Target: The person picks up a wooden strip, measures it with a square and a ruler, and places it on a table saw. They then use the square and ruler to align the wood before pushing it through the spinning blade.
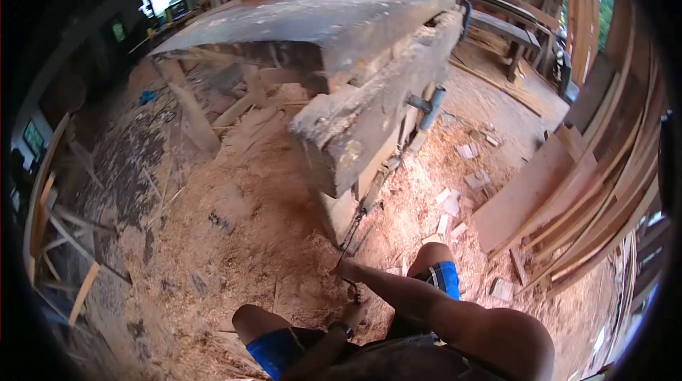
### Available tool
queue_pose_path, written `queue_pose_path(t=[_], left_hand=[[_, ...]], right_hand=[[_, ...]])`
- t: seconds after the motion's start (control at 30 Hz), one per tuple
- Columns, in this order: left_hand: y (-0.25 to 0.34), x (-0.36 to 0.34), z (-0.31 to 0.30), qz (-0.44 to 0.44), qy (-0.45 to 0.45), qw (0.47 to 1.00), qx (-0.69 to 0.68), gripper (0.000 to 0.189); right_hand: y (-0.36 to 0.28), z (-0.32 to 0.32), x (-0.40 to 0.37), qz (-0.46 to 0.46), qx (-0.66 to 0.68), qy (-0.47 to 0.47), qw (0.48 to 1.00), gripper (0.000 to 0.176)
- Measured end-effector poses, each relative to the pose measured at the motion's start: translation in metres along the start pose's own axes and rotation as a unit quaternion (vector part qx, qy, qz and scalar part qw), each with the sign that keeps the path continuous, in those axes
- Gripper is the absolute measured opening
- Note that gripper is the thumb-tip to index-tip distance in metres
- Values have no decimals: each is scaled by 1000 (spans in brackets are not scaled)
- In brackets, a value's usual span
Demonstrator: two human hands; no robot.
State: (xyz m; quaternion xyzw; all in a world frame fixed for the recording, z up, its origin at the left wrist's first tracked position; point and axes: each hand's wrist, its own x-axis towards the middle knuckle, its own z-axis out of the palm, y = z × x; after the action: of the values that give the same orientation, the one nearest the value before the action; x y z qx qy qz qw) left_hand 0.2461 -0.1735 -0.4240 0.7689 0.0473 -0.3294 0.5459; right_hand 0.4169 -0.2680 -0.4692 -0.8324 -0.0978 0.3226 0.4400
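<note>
My right hand [345,268] is closed around the lower end of a long thin dark rod-like piece [364,212], which runs up along the side of the heavy wooden workbench [355,141]. A short dark curved part [353,288] shows just below that hand. Lower, between my knees, my left hand [353,314] is closed near this curved part, with a dark watch on its wrist. Its fingers are small and partly hidden, so what they grip does not show clearly. Sawdust lies caked on the bench's side ledge.
A grey-blue metal fitting [430,107] sticks out from the bench's side. Long boards [597,189] lean at the right. Wood offcuts [449,203] and shavings [213,239] cover the floor. Scrap wood pieces [85,285] stand at the left, and another bench [497,25] is behind.
</note>
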Motion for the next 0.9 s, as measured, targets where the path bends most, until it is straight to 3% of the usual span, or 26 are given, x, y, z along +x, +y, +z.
queue_pose_path(t=[0.03, 0.07, 0.1, 0.13, 0.17, 0.2, 0.23, 0.27, 0.3, 0.37, 0.4, 0.43, 0.47, 0.53, 0.57, 0.63, 0.67, 0.77, 0.9], left_hand=[[46, -24, -8, -110, -2, 977, -184, 46], [38, -28, -11, -118, -6, 977, -179, 46], [30, -26, -15, -142, -2, 943, -300, 45], [22, -20, -18, -162, 3, 894, -418, 46], [14, -11, -18, -173, 24, 880, -442, 44], [17, -16, -21, -178, 19, 879, -442, 44], [33, -26, -29, -215, 0, 849, -484, 42], [52, -36, -32, -251, -20, 815, -521, 41], [68, -45, -30, -229, 2, 838, -496, 44], [58, -40, -27, -214, 37, 861, -460, 44], [48, -35, -28, -196, 78, 880, -425, 45], [23, -23, -24, -200, 97, 886, -406, 42], [30, -27, -24, -199, 97, 887, -405, 42], [54, -39, -25, -158, 120, 915, -351, 40], [50, -37, -27, -153, 125, 914, -354, 40], [35, -30, -32, -129, 42, 917, -376, 41], [37, -30, -34, -123, 51, 915, -381, 41], [40, -29, -32, -163, 80, 934, -309, 44], [38, -24, -30, -129, 95, 937, -310, 37]], right_hand=[[4, -1, -2, 3, -110, -26, 994, 52], [4, -2, -4, 4, -218, -56, 974, 55], [1, -12, -4, 2, -328, -88, 941, 58], [-54, -67, -60, 40, -300, -63, 951, 66], [41, -79, -11, 1, -374, -26, 927, 60], [-8, -130, -60, -61, -277, 135, 949, 51], [-30, -180, -82, -21, -230, 222, 947, 36], [-76, -215, -120, -136, 22, 419, 897, 25], [-151, -250, -165, -129, 162, 520, 829, 26], [-209, -312, -199, -279, 218, 589, 727, 46], [-235, -331, -203, -356, 262, 588, 677, 52], [-249, -352, -201, -364, 230, 606, 669, 54], [-270, -360, -208, -308, 267, 570, 714, 48], [-284, -385, -194, -265, 401, 483, 732, 45], [-278, -394, -184, -271, 401, 478, 733, 45], [-264, -412, -162, -313, 529, 434, 659, 44], [-271, -409, -162, -319, 564, 434, 626, 37], [-288, -398, -152, -332, 508, 592, 530, 37], [-290, -391, -144, -346, 451, 635, 523, 41]])
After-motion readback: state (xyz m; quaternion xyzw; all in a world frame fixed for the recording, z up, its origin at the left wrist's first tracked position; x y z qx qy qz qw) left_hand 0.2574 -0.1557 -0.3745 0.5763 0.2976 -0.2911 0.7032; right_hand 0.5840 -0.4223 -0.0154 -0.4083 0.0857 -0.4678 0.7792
